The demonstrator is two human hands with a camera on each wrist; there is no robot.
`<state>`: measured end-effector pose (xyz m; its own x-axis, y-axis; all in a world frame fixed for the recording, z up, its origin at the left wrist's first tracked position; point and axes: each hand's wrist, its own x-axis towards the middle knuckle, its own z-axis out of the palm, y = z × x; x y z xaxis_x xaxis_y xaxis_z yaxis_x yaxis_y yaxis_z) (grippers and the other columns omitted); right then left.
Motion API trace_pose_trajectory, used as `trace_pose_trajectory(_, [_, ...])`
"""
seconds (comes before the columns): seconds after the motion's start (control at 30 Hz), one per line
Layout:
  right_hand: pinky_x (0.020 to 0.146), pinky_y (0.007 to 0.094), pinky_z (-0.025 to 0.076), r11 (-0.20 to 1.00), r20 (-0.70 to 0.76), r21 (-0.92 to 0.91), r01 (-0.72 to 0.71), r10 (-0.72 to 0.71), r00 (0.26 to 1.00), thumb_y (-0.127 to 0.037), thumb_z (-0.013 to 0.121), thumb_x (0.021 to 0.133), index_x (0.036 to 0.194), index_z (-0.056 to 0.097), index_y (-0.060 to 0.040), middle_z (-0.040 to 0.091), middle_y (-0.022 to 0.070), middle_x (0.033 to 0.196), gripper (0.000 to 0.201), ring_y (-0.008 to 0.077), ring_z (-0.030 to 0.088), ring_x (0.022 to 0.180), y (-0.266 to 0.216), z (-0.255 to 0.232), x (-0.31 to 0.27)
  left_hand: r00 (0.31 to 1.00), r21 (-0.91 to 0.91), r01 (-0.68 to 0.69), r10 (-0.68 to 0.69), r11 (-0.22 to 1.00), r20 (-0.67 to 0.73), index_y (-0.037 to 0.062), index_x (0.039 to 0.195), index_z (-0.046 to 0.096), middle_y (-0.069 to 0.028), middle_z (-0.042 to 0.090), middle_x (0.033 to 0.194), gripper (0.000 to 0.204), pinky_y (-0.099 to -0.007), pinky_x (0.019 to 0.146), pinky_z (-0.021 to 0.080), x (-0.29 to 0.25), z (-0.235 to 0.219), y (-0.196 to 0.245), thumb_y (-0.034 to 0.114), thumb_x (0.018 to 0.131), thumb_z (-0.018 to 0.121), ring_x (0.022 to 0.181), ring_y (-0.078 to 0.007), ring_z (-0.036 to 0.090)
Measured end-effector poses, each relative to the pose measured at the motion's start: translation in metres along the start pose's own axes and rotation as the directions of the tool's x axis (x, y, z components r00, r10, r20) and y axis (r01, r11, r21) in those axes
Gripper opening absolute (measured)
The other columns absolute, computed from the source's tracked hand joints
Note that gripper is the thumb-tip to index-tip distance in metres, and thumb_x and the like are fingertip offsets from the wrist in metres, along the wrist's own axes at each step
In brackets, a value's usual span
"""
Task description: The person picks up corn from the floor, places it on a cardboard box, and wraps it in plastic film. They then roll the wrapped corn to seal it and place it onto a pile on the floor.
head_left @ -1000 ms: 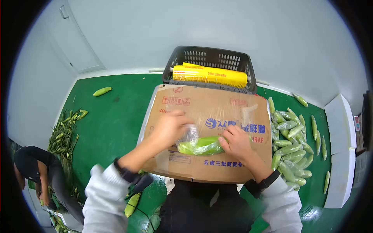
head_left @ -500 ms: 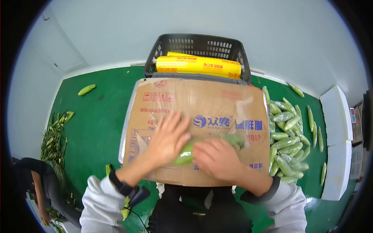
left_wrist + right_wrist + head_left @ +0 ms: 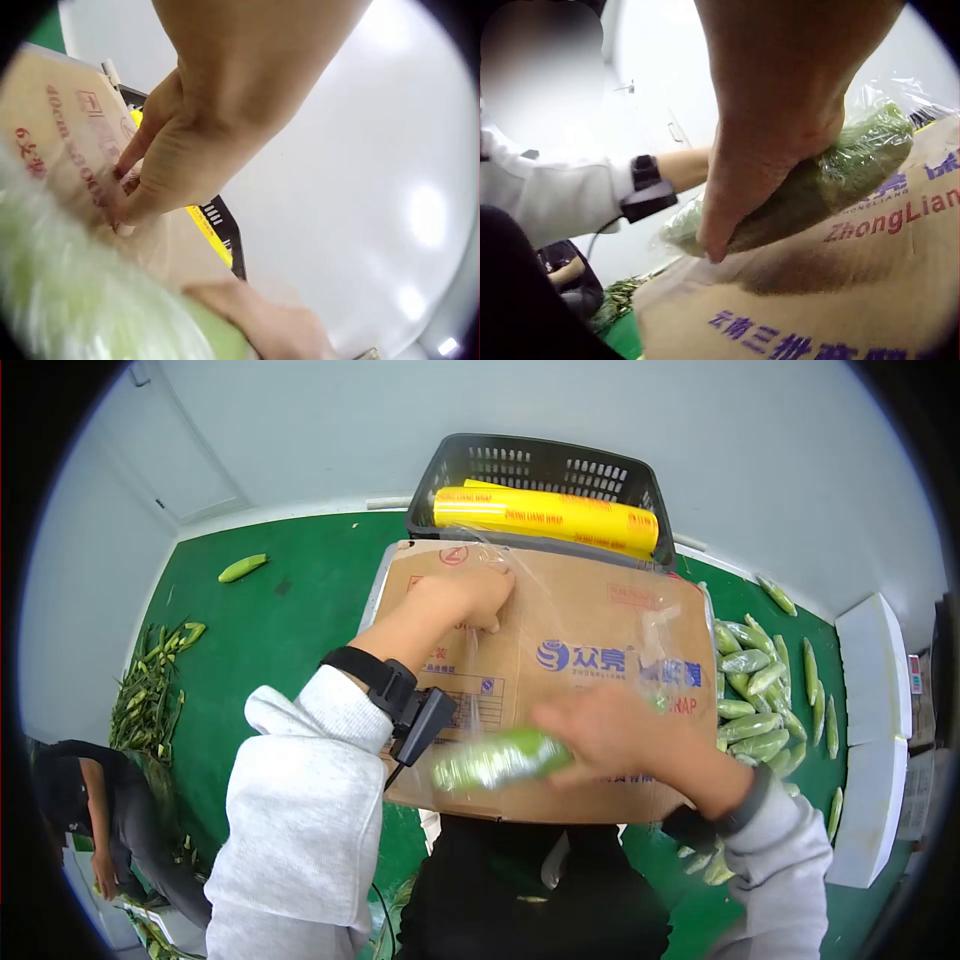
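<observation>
My right hand (image 3: pixel 605 730) grips a green ear of corn (image 3: pixel 497 760) wrapped in shiny cling film, tilted over the near part of a printed cardboard box (image 3: pixel 590 610). In the right wrist view, fingers curl around the wrapped ear (image 3: pixel 795 202), and a loose tuft of film stands off its far end. Toward the box's far left, my left hand (image 3: pixel 468 597) pinches thin clear film (image 3: pixel 105 187) between thumb and fingers close over the cardboard. Faint film strands run from there toward the yellow wrap roll (image 3: pixel 545 515).
A black crate (image 3: pixel 640 475) behind the box holds yellow wrap rolls. Wrapped ears (image 3: pixel 755 710) are heaped at the right on the green floor, before white foam panels (image 3: pixel 870 740). Husks (image 3: pixel 150 680) lie left, near another person (image 3: pixel 130 830) bending down.
My left hand has moved away from the ear to the box's far side. The ear, rolled flat on the cardboard before, is now tilted in my right hand and further left.
</observation>
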<state>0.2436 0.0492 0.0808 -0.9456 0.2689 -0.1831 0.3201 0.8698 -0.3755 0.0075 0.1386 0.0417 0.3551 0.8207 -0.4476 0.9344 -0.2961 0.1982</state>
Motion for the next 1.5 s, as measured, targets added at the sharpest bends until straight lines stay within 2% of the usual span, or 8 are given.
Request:
trace_pose_trajectory(0.2, [0.081,0.0405,0.05,0.785,0.347,0.57,-0.24,0.035,0.937,-0.048,0.062,0.085,0.133,0.047,-0.0027,0.064,0.0165,0.109,0.068,0.0323,0.067,0.083,-0.019,0.034,-0.111,0.788,-0.204,-0.299,0.121,0.932,-0.604,0.0008,0.136,0.044,-0.0207,0.04,0.143,0.06,-0.0408,0.109,0.033,-0.032,0.038,-0.002,0.021,0.083,0.064,0.132,-0.0353,0.039])
trace_pose_trajectory(0.4, [0.054,0.0322,0.054,-0.43,0.366,0.866,-0.255,0.198,0.909,-0.055,0.049,0.092,0.126,0.046,-0.0037,0.062,0.0187,0.089,0.062,0.0246,0.065,0.066,-0.031,0.037,-0.095,0.286,0.114,-0.597,0.343,0.794,-0.895,0.0067,0.13,0.052,-0.0167,0.046,0.139,0.043,-0.0478,0.101,0.042,-0.105,0.051,0.121,0.017,0.088,0.054,0.126,-0.0398,0.045])
trace_pose_trajectory(0.53, [0.04,0.0356,0.046,-0.911,-0.34,0.332,-0.246,-0.359,0.869,-0.082,0.035,0.079,0.142,0.029,-0.0034,0.057,0.0253,0.077,0.101,0.0267,0.056,0.05,-0.045,0.049,-0.038,0.725,-0.55,-0.689,-0.444,-0.473,-0.526,0.0077,0.128,0.044,-0.016,0.057,0.117,0.035,-0.0394,0.085,0.052,-0.111,-0.007,0.155,0.023,0.097,0.045,0.105,-0.0263,0.059])
trace_pose_trajectory(0.77, [0.053,0.0325,0.053,-0.203,0.352,0.931,-0.302,0.294,0.888,-0.058,0.055,0.089,0.142,0.034,-0.0103,0.063,0.017,0.081,0.075,0.0232,0.065,0.064,-0.031,0.035,-0.072,0.528,-0.822,-0.492,-0.653,0.286,-0.543,0.0021,0.099,0.057,-0.0079,0.056,0.072,0.033,-0.0349,0.063,0.048,-0.098,0.043,0.098,0.027,0.101,0.036,0.062,-0.0194,0.057])
trace_pose_trajectory(0.97, [0.061,0.0298,0.052,0.913,-0.645,0.391,-0.113,0.359,0.675,-0.024,0.075,0.078,0.105,0.065,-0.0026,0.068,0.0097,0.087,0.036,0.0179,0.065,0.07,-0.017,0.01,-0.103,0.707,-0.763,-0.304,-0.401,0.571,-0.582,-0.0007,0.084,0.063,-0.006,0.052,0.059,0.056,-0.0311,0.054,0.04,-0.121,0.113,0.097,0.039,0.103,0.028,0.056,-0.0173,0.052])
trace_pose_trajectory(1.2, [0.06,0.0309,0.05,0.453,-0.622,0.693,0.561,0.769,0.147,-0.036,0.038,0.101,0.093,0.058,-0.0011,0.058,0.0098,0.063,0.041,0.0178,0.059,0.062,-0.025,0.002,-0.073,0.891,-0.885,0.453,-0.015,0.106,0.454,0.0058,0.123,0.051,-0.0041,0.057,0.065,0.072,-0.0197,0.033,0.038,-0.15,0.076,0.153,0.061,0.097,0.014,0.04,-0.0097,0.049])
trace_pose_trajectory(1.4, [0.063,0.038,0.055,0.156,-0.468,0.665,0.731,0.849,0.244,-0.049,0.028,0.102,0.085,0.046,-0.0053,0.057,0.0108,0.067,0.05,0.0231,0.061,0.064,0.014,0.01,-0.089,0.876,-0.695,-0.449,0.124,0.562,-0.465,0.0043,0.136,0.037,-0.0082,0.059,0.083,0.063,-0.0221,0.051,0.044,-0.128,0.1,0.157,0.054,0.098,0.032,0.069,-0.0123,0.06])
trace_pose_trajectory(1.5, [0.074,0.0424,0.056,0.06,-0.397,0.501,0.863,0.902,0.167,-0.053,0.031,0.099,0.108,0.045,-0.005,0.061,0.0138,0.091,0.051,0.0249,0.064,0.084,-0.006,-0.006,-0.09,0.878,-0.753,-0.473,0.32,0.457,-0.357,0.0042,0.143,0.025,-0.0157,0.057,0.107,0.064,-0.0289,0.07,0.049,-0.129,0.074,0.157,0.039,0.096,0.052,0.09,-0.0219,0.06])
